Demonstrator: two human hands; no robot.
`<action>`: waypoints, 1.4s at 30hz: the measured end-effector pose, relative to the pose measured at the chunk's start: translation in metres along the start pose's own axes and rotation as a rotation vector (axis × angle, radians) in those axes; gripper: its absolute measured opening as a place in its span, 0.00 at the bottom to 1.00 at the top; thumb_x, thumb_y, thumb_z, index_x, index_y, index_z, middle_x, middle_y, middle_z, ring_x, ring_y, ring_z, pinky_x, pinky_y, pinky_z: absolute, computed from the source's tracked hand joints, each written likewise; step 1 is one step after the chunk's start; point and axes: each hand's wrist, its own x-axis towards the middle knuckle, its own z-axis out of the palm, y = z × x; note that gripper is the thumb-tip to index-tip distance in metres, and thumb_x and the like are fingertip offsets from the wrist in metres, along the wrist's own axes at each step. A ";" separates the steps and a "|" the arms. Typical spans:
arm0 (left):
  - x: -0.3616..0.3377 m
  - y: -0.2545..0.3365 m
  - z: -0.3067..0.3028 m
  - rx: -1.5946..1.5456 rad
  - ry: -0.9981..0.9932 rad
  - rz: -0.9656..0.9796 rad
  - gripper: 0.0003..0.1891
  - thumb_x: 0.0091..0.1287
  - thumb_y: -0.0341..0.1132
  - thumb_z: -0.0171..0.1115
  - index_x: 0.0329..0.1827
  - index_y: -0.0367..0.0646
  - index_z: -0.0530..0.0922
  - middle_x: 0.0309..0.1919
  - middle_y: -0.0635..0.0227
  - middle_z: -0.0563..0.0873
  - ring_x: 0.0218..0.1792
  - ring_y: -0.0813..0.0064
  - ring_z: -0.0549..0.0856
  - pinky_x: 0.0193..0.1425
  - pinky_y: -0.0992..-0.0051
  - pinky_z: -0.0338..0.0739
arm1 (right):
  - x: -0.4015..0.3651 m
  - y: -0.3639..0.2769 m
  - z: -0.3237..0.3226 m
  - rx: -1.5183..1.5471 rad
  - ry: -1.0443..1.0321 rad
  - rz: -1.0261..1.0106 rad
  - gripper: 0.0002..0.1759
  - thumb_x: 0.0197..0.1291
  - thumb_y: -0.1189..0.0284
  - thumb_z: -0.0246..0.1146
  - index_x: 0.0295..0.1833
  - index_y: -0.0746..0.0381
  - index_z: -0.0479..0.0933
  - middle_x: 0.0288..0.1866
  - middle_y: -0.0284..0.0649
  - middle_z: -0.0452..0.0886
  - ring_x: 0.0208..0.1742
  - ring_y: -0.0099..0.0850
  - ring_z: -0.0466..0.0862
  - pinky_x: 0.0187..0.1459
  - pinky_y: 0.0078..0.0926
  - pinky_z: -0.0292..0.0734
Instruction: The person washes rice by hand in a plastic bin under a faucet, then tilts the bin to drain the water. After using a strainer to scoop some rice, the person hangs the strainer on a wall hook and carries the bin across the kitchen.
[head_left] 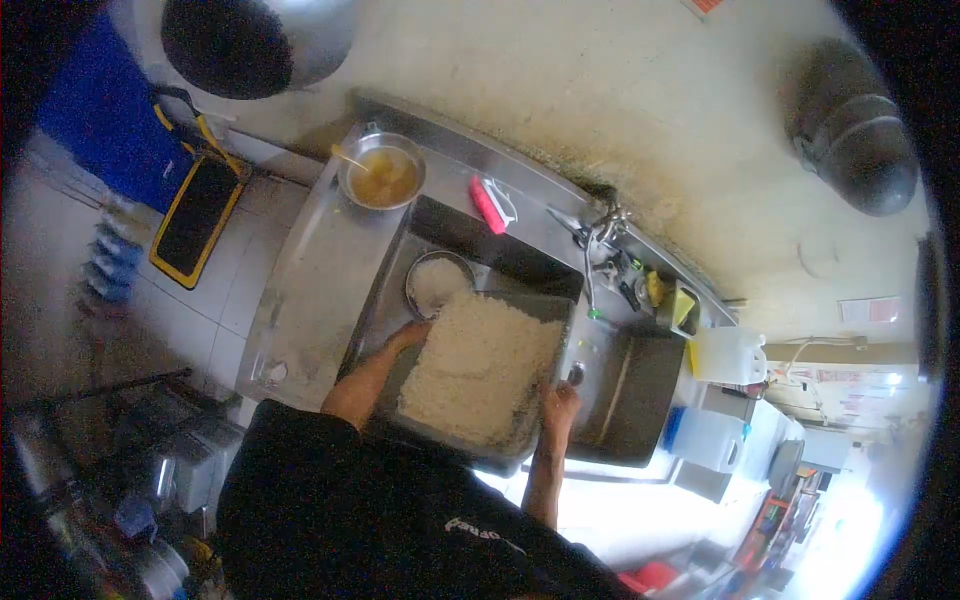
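Note:
A large rectangular tray [575,340] filled with pale, lumpy, flour-like stuff [480,370] is held over the left basin of a metal sink. My left hand [408,337] grips its left side, the fingers partly hidden by the tray. On the opposite side, my right hand [561,402] is closed round the rim. Just beyond the tray's far left corner, a round bowl [412,268] stands in the basin with a similar pale heap [440,285] in it. The tray's edge overlaps the bowl in this view.
On the counter [312,270] stands a metal bowl [408,150] of yellowish liquid. A pink-and-white brush [490,205] lies behind the basin. Right of it come a faucet [592,270], a second basin [630,400] and plastic jugs [708,438]. A yellow-edged platform trolley [195,215] stands left.

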 end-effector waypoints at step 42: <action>-0.381 -0.036 -0.197 -0.208 0.643 -0.368 0.35 0.71 0.59 0.35 0.56 0.30 0.72 0.47 0.40 0.80 0.53 0.43 0.78 0.56 0.55 0.71 | -0.195 -0.038 0.134 0.695 -0.404 -0.153 0.13 0.48 0.79 0.64 0.42 0.65 0.72 0.32 0.36 0.78 0.35 0.23 0.77 0.37 0.24 0.74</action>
